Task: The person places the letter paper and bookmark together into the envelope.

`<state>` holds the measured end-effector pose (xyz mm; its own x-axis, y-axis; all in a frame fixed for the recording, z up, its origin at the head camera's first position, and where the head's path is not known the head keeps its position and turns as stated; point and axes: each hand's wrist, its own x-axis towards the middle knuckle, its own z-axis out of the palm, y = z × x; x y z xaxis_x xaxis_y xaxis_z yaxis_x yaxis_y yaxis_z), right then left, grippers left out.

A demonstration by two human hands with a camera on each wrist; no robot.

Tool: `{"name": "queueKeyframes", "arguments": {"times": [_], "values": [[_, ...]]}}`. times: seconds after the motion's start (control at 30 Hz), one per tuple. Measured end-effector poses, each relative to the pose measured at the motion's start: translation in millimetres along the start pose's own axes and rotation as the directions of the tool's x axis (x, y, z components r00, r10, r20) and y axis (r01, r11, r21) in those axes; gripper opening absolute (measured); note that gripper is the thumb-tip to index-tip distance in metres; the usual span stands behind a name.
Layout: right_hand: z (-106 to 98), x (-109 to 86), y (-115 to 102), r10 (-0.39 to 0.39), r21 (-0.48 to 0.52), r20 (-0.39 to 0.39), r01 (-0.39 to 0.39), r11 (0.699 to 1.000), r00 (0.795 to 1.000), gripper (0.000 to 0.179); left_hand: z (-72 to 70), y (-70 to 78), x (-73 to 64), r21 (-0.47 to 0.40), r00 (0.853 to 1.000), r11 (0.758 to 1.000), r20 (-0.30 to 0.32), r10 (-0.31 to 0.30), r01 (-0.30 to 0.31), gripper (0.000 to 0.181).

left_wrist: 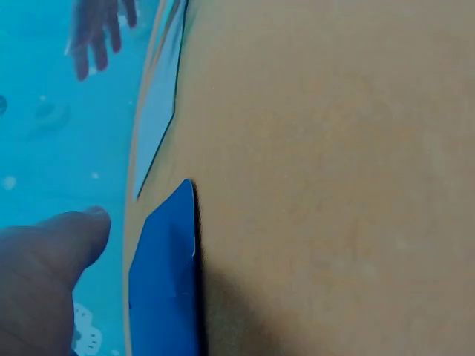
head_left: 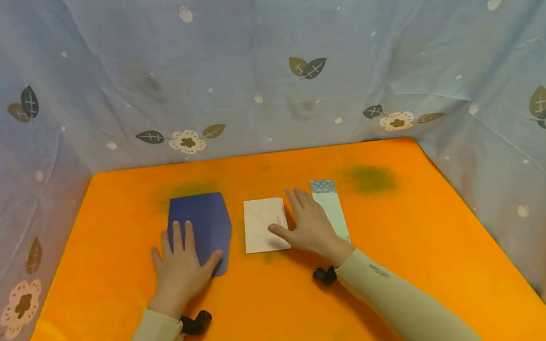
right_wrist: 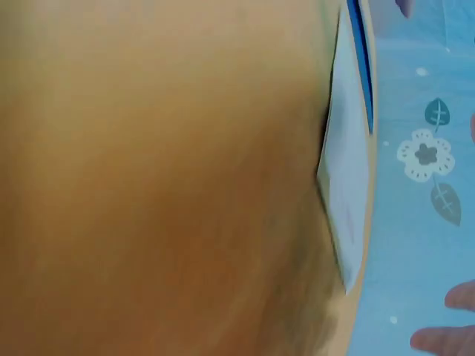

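Observation:
A flat dark blue piece (head_left: 203, 215) with slanted right corners, like an envelope, lies on the left of the orange table. My left hand (head_left: 178, 271), fingers spread and straight, is over its lower left part; in the left wrist view a gap shows between the thumb (left_wrist: 74, 237) and the blue piece (left_wrist: 167, 274). A white, nearly square folded paper (head_left: 261, 221) lies in the middle. Between it and a pale green strip (head_left: 329, 206) with grey patterned ends is my right hand (head_left: 312, 229), fingers extended, thumb overlapping the paper's right side. Neither hand grips anything.
The orange tabletop (head_left: 273, 322) has greenish smudges near its far side. A blue-grey curtain (head_left: 246, 52) printed with leaves and flowers stands behind and along both sides. Black wrist cameras (head_left: 197, 323) sit at both cuffs.

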<state>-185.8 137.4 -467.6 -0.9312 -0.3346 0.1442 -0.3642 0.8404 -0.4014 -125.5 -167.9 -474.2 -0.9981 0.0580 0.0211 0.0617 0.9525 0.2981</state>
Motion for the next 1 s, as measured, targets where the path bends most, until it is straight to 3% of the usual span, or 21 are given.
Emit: {"name": "queueKeyframes", "arguments": {"times": [0.13,0.27,0.5,1.0], "values": [[3.2,7.3,-7.9,-0.024,0.130,0.033,0.020,0.991,0.999,0.102,2.7,2.2,1.0,-0.031,1.000,1.000,-0.008,0.001,-0.001,0.102],[9.3,17.1,-16.9,-0.066,0.270,0.052,0.049,0.962,0.996,0.099,3.8,3.5,0.8,-0.046,1.000,0.999,-0.008,-0.001,0.001,0.102],[19.9,29.7,-36.8,-0.093,0.373,0.113,0.044,0.927,0.989,0.093,3.1,2.3,1.8,-0.029,1.000,1.000,-0.006,0.000,0.000,0.102],[46.3,55.4,-62.8,-0.154,0.169,0.206,0.120,0.978,0.966,0.084,0.6,-1.4,3.8,0.031,0.998,0.999,-0.061,0.015,-0.013,0.091]]}}
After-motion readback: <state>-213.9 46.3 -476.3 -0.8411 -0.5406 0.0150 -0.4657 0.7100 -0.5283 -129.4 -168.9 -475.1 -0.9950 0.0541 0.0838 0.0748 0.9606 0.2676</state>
